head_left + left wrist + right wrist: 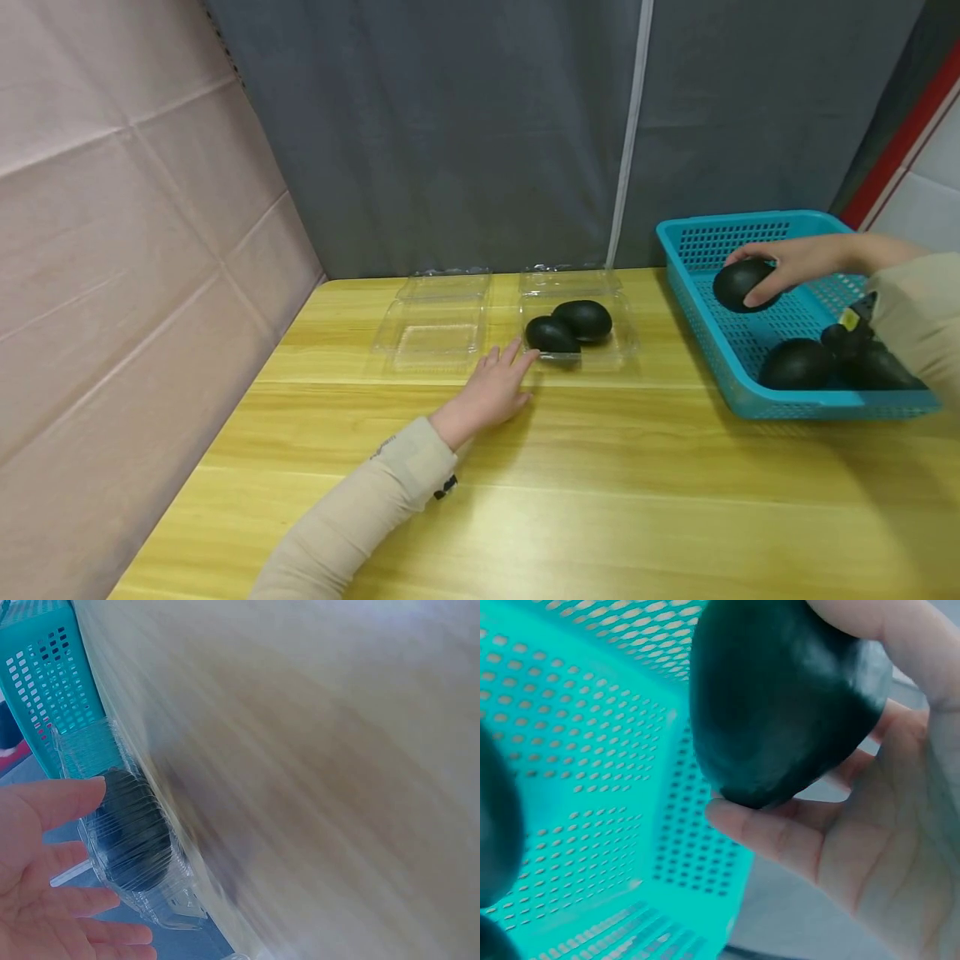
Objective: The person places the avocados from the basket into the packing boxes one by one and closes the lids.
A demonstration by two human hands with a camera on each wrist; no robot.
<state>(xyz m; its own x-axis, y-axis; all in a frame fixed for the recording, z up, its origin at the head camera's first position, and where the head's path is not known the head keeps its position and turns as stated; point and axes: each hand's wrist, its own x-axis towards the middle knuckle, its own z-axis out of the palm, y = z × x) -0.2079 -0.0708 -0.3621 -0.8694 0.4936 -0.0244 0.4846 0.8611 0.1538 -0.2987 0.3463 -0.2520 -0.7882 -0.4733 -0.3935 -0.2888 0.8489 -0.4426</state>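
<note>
In the head view my right hand (798,262) grips a dark avocado (742,285) above the blue basket (705,350). The right wrist view shows the thumb and fingers around this smooth, dark green avocado (780,705). My left hand (495,387) reaches with spread fingers to the front edge of a clear plastic clamshell box (618,342). Two avocados (583,320) lie side by side in that box. From the left wrist view, the left hand (60,877) appears with straight fingers beside the box wall; whether it touches is hard to tell.
Another clear clamshell box (438,337) stands unlidded to the left. More dark avocados (797,364) lie in the basket's near part, partly hidden by the right sleeve. A grey curtain (450,142) hangs behind the wooden table (600,517), and a pale wall covering (135,275) rises at left.
</note>
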